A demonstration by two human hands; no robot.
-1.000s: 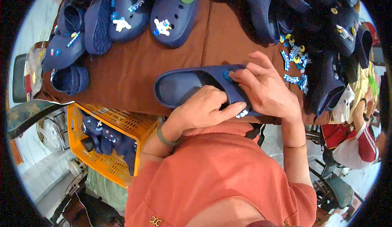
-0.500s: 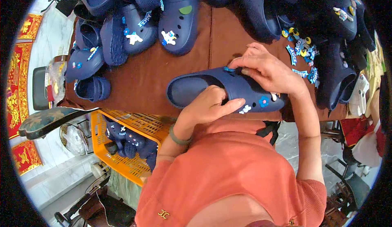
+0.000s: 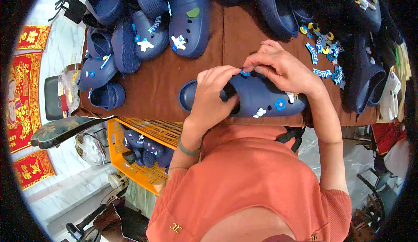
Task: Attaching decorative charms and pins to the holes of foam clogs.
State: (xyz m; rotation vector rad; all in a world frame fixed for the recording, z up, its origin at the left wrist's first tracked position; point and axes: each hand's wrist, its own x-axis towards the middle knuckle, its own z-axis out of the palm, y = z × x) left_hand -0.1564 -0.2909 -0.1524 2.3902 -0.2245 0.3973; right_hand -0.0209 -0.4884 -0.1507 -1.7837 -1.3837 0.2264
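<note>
A navy clog (image 3: 261, 97) lies sideways at the table's front edge, its toe to the right. On its upper sit a blue flower charm (image 3: 280, 104) and a white charm (image 3: 260, 112); another white charm near the toe is partly covered. My left hand (image 3: 212, 92) grips the clog at its foot opening, thumb inside and fingertips reaching the far edge. There, my right hand (image 3: 281, 68) pinches a small blue charm (image 3: 245, 73) against the upper; the fingertips of both hands meet beside it.
Several navy clogs (image 3: 190, 24) stand at the back left, and more (image 3: 365, 76) are heaped to the right. Loose charms (image 3: 323, 50) lie right of my right hand on the brown cloth (image 3: 152, 85). Below the table edge, an orange basket (image 3: 143, 176) holds clogs.
My left hand has lifted from the clog's near side and turned; its fingers now reach the blue charm at the far edge. The right hand stays at that charm.
</note>
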